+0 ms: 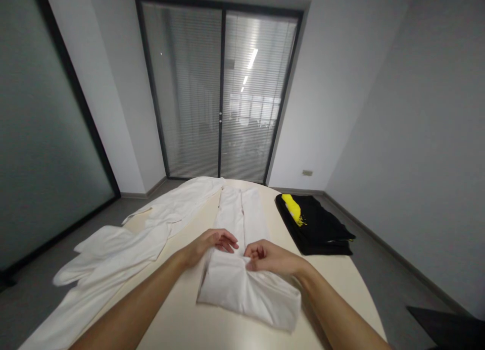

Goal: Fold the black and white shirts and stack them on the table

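A white garment [242, 213] lies lengthwise on the table in a narrow strip, with a seam or front opening running down its middle. Its near end [248, 292] is turned up over itself in a thick, creased flap. My right hand [271, 258] pinches the flap's upper edge between thumb and fingers. Just left of it, my left hand [214, 244] hovers at the flap's upper left corner, fingers bent and apart, with nothing visible in them.
Another white garment [151, 239] is spread along the left of the round-edged pale table [178, 309], hanging over its edge. Folded black clothing [322, 226] with a yellow print lies at the right. Behind stand glass doors with blinds [220, 92]. A dark object [447, 325] juts in at lower right.
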A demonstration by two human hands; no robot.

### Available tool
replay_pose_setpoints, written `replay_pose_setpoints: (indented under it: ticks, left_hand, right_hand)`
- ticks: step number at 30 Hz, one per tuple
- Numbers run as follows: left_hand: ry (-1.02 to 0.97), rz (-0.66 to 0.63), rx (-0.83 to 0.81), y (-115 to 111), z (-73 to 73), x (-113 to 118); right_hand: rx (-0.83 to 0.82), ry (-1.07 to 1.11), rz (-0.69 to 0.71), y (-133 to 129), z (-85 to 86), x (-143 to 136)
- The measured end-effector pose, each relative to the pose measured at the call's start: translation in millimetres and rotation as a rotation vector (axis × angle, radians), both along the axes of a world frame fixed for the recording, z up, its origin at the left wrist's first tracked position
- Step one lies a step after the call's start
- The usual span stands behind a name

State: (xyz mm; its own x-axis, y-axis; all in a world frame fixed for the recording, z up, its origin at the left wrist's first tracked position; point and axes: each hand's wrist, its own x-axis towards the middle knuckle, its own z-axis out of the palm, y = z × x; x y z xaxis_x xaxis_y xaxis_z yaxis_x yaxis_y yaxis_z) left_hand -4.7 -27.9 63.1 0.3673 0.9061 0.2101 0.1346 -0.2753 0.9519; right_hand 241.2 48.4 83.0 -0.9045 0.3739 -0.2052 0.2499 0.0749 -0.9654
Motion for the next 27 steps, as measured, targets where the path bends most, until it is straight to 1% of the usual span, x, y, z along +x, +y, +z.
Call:
replay_pose_setpoints:
  ticks: [1,3,7,9,11,13,15,19,23,27]
  left_hand:
    - [0.006,-0.025,-0.025,-2,2.4,3]
    - [0.089,-0.008,-0.038,-4,5.4,10]
    - [0.292,0.184,-0.006,-4,5.5,23]
    - [0.339,0.275,0.021,-3,3.8,26]
    - [0.36,0.317,0.039,-2,2.5,26]
    - [0.369,0.335,0.05,-1,2.6,25]
    - [0.372,0.336,0.059,-1,4.1,23]
    - [0.376,0.327,0.071,-2,5.9,21]
    - [0.421,0.333,0.092,-1,0.3,17]
    - [0.551,0.329,0.065,-1,-4.6,11]
  right_hand:
    - [0.008,0.021,-0.042,4,-1.4,1]
    - [0.016,0.035,-0.089,10,-4.0,2]
    - [0.056,0.002,-0.095,13,-5.0,5]
    - [0.09,-0.015,-0.073,11,-1.9,8]
    - [0.125,-0.027,-0.031,10,2.4,11]
    - [0.177,-0.046,0.007,10,5.1,14]
    - [0.236,-0.061,0.01,11,4.5,16]
    - [0.339,-0.037,-0.054,11,-4.3,12]
    - [0.518,0.009,-0.144,8,-12.1,5]
    - [0.589,-0.019,-0.139,6,-15.9,1]
